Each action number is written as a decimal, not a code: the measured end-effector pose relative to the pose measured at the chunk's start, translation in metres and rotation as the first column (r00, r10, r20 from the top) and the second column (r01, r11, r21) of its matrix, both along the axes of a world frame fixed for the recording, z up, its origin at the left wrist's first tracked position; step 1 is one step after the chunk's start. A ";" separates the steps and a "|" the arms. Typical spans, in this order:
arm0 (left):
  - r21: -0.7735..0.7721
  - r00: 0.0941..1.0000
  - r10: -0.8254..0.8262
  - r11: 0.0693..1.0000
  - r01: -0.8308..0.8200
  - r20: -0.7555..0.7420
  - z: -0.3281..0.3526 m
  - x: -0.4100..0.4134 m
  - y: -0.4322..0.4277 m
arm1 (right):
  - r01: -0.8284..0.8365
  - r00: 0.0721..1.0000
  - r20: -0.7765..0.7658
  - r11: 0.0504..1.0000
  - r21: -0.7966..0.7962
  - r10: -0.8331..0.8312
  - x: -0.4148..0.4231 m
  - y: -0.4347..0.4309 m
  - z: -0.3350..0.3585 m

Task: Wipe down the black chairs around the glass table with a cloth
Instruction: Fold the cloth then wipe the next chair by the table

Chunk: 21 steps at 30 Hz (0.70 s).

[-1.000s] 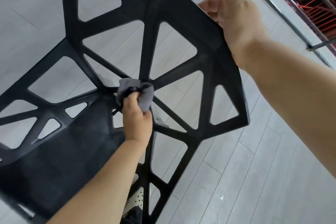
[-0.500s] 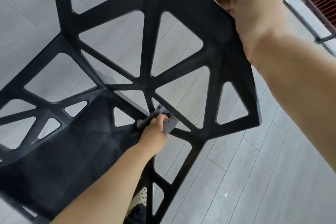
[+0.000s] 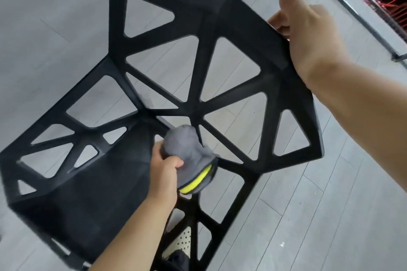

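Note:
A black chair (image 3: 233,17) with triangular cut-outs in its back and sides fills the view, seen from above. My left hand (image 3: 164,174) grips a bunched grey cloth (image 3: 187,152) with a yellow band at its lower edge, held against the struts where the backrest meets the seat. My right hand (image 3: 306,35) holds the upper right edge of the backrest, fingers curled over the far side and partly hidden.
Pale grey plank floor (image 3: 297,215) lies all around. A metal table frame (image 3: 356,17) with red bars behind it runs along the top right corner. A perforated light shoe (image 3: 180,244) shows under the chair at the bottom.
The cloth hand slid down from the central strut junction to the base of the backrest and the cloth now shows more, with its yellow band. The view pulled back; my right hand kept its hold.

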<state>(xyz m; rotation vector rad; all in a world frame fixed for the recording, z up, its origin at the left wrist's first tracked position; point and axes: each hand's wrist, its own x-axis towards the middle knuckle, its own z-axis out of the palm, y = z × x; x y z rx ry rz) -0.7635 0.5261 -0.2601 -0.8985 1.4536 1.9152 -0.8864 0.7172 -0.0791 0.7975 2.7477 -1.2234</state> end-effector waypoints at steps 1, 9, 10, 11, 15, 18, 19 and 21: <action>-0.107 0.992 0.106 0.988 -0.113 -0.073 0.003 -0.010 -0.005 | -0.002 1.000 -0.005 1.000 0.008 0.002 0.000 -0.001 0.000; -0.698 0.938 -0.305 0.708 0.110 -0.162 -0.041 -0.094 0.000 | -0.002 1.000 -0.029 0.997 0.076 0.004 -0.001 -0.005 0.001; -0.703 0.911 -0.375 0.694 0.155 -0.169 -0.044 -0.092 0.005 | -0.019 0.999 -0.039 0.992 0.125 0.024 -0.002 -0.005 0.000; -0.693 0.885 -0.425 0.697 0.185 -0.191 -0.046 -0.088 0.009 | -0.044 0.997 -0.047 0.981 0.189 0.054 -0.002 -0.006 0.000; -0.560 0.902 -0.394 0.794 0.237 -0.178 -0.042 -0.091 0.011 | -0.152 0.982 -0.042 0.896 0.417 0.185 -0.001 -0.011 0.002; -0.432 0.940 -0.298 0.879 0.201 -0.169 -0.031 -0.096 0.015 | -0.161 0.979 -0.040 0.875 0.456 0.201 -0.002 -0.012 0.002; -0.395 0.953 -0.250 0.904 0.166 -0.172 -0.025 -0.095 0.017 | -0.156 0.979 -0.043 0.873 0.461 0.198 -0.002 -0.012 0.002; -0.365 0.968 -0.184 0.924 0.112 -0.169 -0.015 -0.091 0.020 | -0.155 0.980 -0.039 0.870 0.468 0.196 -0.003 -0.013 0.002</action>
